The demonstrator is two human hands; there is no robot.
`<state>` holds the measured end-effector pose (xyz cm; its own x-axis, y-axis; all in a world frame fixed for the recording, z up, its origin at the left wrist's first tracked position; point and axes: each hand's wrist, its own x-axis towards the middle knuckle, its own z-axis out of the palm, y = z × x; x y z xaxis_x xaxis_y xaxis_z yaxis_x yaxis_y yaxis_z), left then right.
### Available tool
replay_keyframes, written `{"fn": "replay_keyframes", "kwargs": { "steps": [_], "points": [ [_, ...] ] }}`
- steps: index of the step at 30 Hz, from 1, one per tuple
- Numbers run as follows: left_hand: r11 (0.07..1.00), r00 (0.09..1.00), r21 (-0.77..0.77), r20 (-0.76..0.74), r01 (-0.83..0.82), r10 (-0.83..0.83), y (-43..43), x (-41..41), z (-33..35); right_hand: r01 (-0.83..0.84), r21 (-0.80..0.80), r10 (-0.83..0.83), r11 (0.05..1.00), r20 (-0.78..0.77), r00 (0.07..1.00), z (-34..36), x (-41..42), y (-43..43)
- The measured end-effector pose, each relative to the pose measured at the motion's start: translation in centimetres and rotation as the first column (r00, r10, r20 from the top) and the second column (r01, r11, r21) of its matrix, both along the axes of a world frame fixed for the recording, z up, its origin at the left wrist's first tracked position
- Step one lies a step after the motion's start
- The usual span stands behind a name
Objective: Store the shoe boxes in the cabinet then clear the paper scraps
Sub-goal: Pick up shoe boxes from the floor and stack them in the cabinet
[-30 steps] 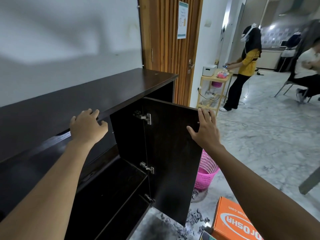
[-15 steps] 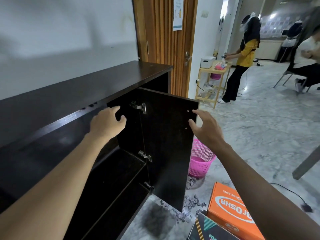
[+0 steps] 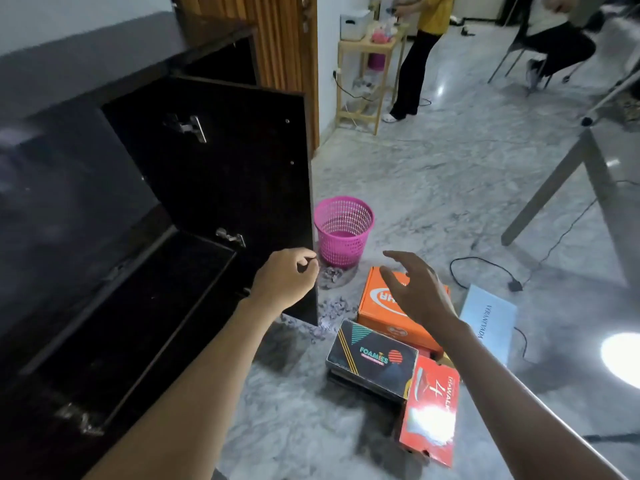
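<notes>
Moving down from the cabinet [image 3: 104, 271] top and the door [image 3: 225, 185], both hands have been lowered toward the floor [image 3: 450, 202]. The door has been left wide open, and no box can be seen on the dark shelves yet. The left hand [image 3: 287, 277] is held by the door's bottom edge, its grip curled in with nothing seen in it. The right hand [image 3: 415, 292] is held over the orange box [image 3: 377, 306], its grip spread wide. The black box [image 3: 372, 358], red box [image 3: 431, 410] and white box [image 3: 488, 320] are lying close by. Paper scraps [image 3: 332, 303] are strewn beside the pink basket [image 3: 343, 230]. A first box can likely be picked up now.
</notes>
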<state>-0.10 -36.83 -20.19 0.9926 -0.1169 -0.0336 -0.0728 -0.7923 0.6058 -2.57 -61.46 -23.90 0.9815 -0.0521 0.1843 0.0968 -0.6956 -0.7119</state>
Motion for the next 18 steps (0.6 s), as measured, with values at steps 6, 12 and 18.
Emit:
{"fn": "replay_keyframes", "kwargs": {
  "steps": [6, 12, 18],
  "points": [
    [0.995, 0.983, -0.061, -0.173, -0.074, 0.062, -6.3, -3.4, -8.3, 0.085, 0.034, -0.08, 0.996, -0.119, 0.99, -7.5, -3.2, -4.2],
    [0.992, 0.973, -0.114, -0.228, -0.061, 0.033, -10.2, -4.5, -21.0, 0.143, 0.017, -0.117, 0.99, -0.48, 0.869, -19.1, -5.2, -7.6],
    [0.973, 0.933, -0.187, -0.354, -0.136, 0.062, -10.3, -3.5, -36.2, 0.303, -0.044, -0.282, 0.952, -0.508, 0.814, -33.8, -7.2, -8.6]
  ]
}}
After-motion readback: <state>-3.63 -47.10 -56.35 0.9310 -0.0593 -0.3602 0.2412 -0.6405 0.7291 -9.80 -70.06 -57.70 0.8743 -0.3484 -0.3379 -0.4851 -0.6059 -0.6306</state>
